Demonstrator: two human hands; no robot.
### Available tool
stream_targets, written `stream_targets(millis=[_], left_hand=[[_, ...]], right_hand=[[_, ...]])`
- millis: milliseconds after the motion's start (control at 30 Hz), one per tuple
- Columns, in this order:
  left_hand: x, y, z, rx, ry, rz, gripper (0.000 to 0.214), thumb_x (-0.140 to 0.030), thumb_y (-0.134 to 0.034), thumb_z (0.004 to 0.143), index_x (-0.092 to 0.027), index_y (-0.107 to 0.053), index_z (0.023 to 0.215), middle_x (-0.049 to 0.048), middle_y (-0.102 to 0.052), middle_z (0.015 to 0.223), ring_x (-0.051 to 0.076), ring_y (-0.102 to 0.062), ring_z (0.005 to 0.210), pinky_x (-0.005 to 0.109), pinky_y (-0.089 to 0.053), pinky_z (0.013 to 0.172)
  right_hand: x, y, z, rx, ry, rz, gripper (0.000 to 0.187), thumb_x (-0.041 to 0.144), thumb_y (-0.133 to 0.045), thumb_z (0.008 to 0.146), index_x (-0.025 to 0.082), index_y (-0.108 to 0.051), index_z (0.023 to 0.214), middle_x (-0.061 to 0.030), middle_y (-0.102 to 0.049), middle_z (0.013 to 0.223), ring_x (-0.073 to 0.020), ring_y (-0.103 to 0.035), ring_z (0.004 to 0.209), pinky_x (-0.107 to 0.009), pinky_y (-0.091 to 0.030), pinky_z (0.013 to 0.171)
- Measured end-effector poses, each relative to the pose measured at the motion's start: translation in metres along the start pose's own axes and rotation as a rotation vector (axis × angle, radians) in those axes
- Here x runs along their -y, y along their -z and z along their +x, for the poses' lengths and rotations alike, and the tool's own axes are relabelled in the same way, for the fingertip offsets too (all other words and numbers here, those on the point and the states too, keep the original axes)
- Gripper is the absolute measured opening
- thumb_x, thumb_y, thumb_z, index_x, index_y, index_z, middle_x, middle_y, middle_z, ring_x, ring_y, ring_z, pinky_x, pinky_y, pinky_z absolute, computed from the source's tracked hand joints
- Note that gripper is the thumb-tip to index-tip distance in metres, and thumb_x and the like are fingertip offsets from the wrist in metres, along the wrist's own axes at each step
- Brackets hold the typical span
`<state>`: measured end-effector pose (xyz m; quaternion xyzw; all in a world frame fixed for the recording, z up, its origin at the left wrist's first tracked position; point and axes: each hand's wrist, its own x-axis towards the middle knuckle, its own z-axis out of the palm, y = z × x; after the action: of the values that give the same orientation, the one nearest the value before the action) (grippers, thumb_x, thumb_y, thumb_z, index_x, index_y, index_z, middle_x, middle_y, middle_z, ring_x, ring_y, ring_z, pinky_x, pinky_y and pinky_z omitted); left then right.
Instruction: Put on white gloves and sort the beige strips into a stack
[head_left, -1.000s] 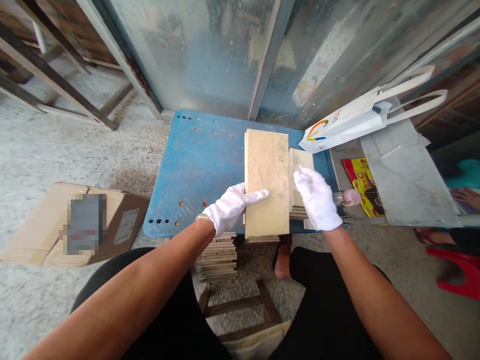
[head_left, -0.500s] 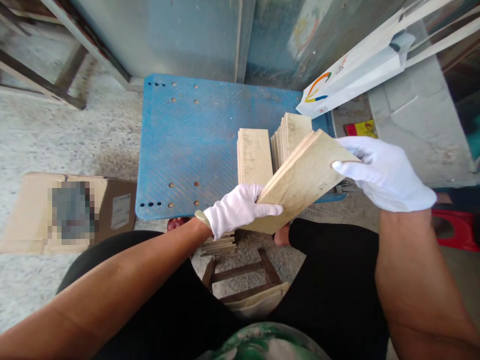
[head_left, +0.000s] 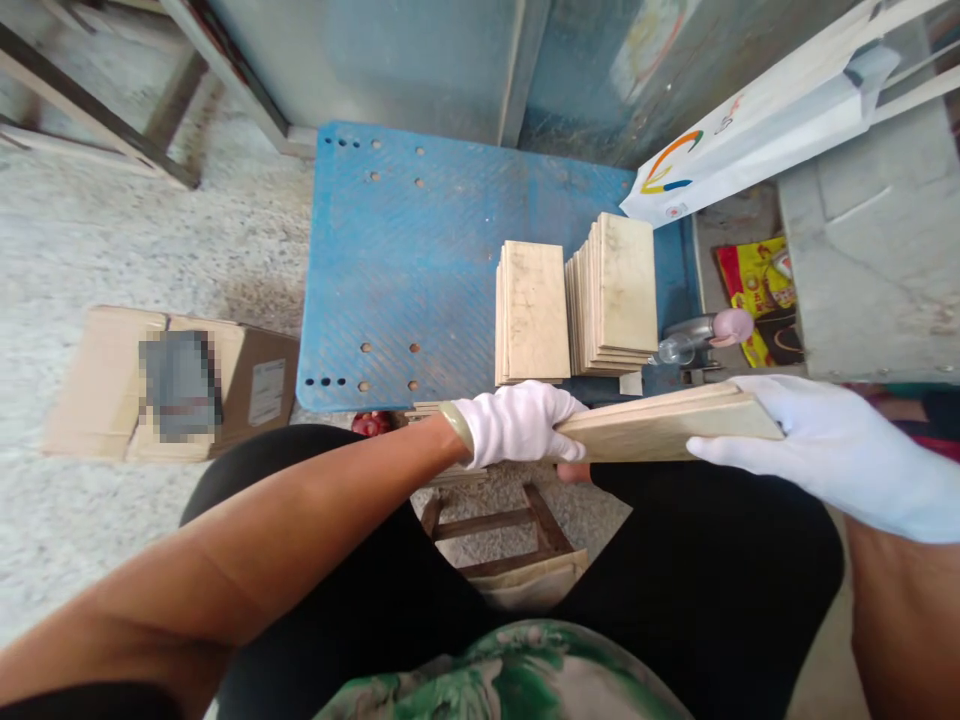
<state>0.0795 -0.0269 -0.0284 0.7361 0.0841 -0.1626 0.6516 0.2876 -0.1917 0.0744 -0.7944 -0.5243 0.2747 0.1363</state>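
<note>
Both my hands wear white gloves and hold one beige tile [head_left: 660, 428] between them, tilted so I see it nearly edge-on above my lap. My left hand [head_left: 517, 424] grips its left end. My right hand [head_left: 840, 455] holds its right end. On the blue perforated board [head_left: 405, 260] stand two stacks of the same beige tiles, a low one [head_left: 531, 310] and a taller one [head_left: 619, 290] to its right. More tiles lie stacked under the board's near edge [head_left: 431, 410], mostly hidden by my arm.
A flattened cardboard box [head_left: 172, 385] lies on the concrete floor at left. A white paper bag [head_left: 757, 120] leans at upper right over a grey metal sheet [head_left: 862, 250]. A bottle with a pink cap [head_left: 701, 335] and yellow packaging [head_left: 754, 300] lie beside the board. A wooden stool frame [head_left: 502, 530] sits between my legs.
The tile was lifted off the left stack, turned and brought toward my lap, ending nearly edge-on. My right hand moved right and down with it. The camera tilted downward.
</note>
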Motion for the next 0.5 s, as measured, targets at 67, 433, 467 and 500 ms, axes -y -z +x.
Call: stream_targets(millis=[67,433,467,500], left_hand=[[0.0,0.003,0.002,-0.005,-0.02,0.134,0.028,-0.021,-0.071,0.069,-0.026,-0.072,0.096,-0.0033,-0.07,0.08,0.015,-0.062,0.067,0.02,-0.041,0.057],[-0.002,0.028,-0.014,-0.034,0.242,0.727,0.027,-0.013,-0.071,0.064,-0.01,-0.072,0.091,0.017,-0.069,0.088,0.036,-0.064,0.092,0.041,-0.048,0.084],[-0.001,0.029,-0.015,-0.04,0.223,0.737,0.029,-0.013,-0.069,0.066,-0.009,-0.071,0.094,0.0185,-0.068,0.089,0.037,-0.063,0.092,0.042,-0.048,0.084],[-0.001,0.03,-0.017,-0.05,0.218,0.74,0.03,-0.012,-0.068,0.066,-0.008,-0.071,0.095,0.0194,-0.068,0.091,0.037,-0.063,0.093,0.042,-0.048,0.084]], right_hand=[[0.002,-0.004,-0.009,0.079,0.038,-0.178,0.033,0.056,-0.073,0.069,0.031,-0.071,0.09,-0.003,-0.068,0.08,-0.0257,-0.063,0.069,-0.036,-0.051,0.062],[0.011,-0.142,-0.005,0.511,0.049,-0.419,0.038,0.047,-0.052,0.089,0.024,-0.065,0.116,-0.0073,-0.067,0.099,-0.0233,-0.061,0.088,-0.031,-0.044,0.077],[0.009,-0.158,-0.004,0.523,0.039,-0.451,0.039,0.046,-0.052,0.089,0.023,-0.064,0.118,-0.0083,-0.066,0.101,-0.0242,-0.061,0.088,-0.032,-0.044,0.076],[0.005,-0.172,-0.002,0.528,0.038,-0.471,0.04,0.044,-0.052,0.089,0.023,-0.061,0.122,-0.0092,-0.066,0.103,-0.0249,-0.06,0.09,-0.032,-0.044,0.077]])
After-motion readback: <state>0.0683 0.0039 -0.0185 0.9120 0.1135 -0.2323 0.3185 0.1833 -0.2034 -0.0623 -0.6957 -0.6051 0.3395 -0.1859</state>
